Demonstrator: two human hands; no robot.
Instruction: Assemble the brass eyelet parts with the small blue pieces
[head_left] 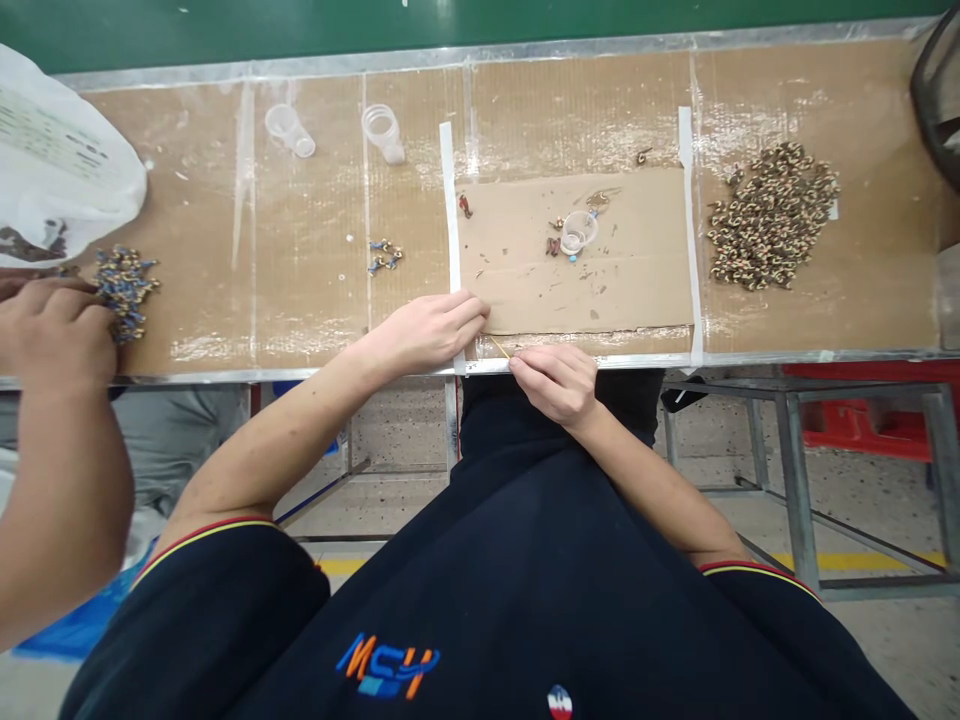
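Note:
My right hand (559, 382) pinches a thin yellowish stick (499, 347), like a toothpick, whose far tip points up and left toward my other hand. My left hand (441, 328) rests at the front left corner of a cardboard sheet (525, 290), its fingers drawn together. Whatever lies between those fingers is hidden. On the sheet stands a small clear plastic cup (580, 232), with a few tiny dark, reddish and blue pieces around it. A small red-and-dark figure (465, 206) lies near the sheet's left edge.
A large pile of small brown-and-cream pieces (772, 215) lies at right. Several blue-and-tan pieces (385, 256) lie left of the sheet. Two clear cups (290, 130) lie farther back. At far left, a co-worker's hand (56, 330) touches a blue-and-tan pile (126, 290) beside a white bag (67, 150).

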